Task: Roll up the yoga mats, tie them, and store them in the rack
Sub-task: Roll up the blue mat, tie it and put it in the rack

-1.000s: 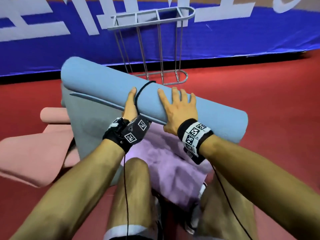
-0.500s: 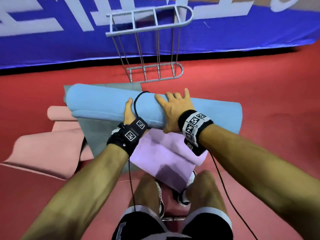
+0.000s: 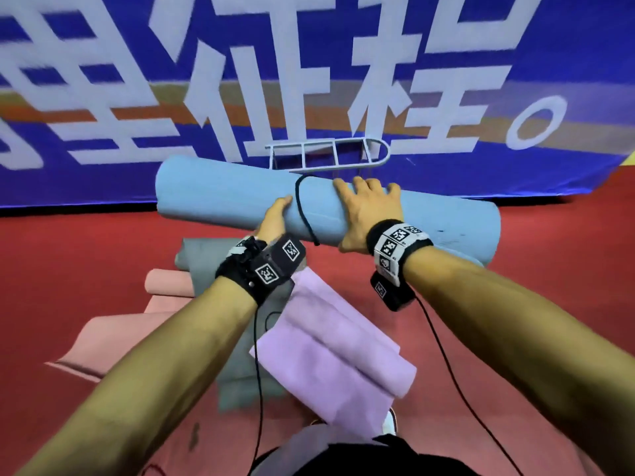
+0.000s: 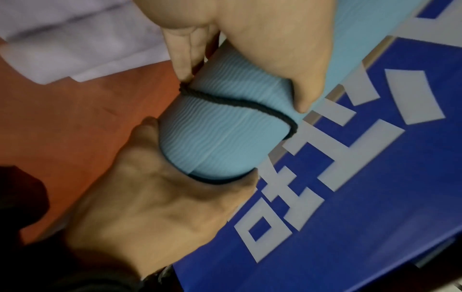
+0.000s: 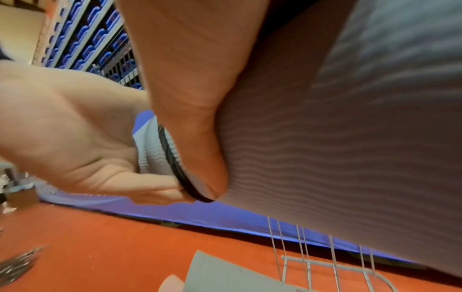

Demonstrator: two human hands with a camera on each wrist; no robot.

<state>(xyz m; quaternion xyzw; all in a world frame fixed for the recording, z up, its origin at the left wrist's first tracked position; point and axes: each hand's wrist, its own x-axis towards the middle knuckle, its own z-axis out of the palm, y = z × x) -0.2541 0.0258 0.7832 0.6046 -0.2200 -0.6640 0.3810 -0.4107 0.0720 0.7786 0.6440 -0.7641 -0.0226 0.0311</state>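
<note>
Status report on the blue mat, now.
Both hands, left hand and right hand, grip the rolled blue mat, lifted. Black cord looped round it. Rack just behind; nothing in between.

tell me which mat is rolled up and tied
The blue mat, held by the left hand and right hand, with a black cord around it. The purple, grey and pink mats lie loose on the floor.
</note>
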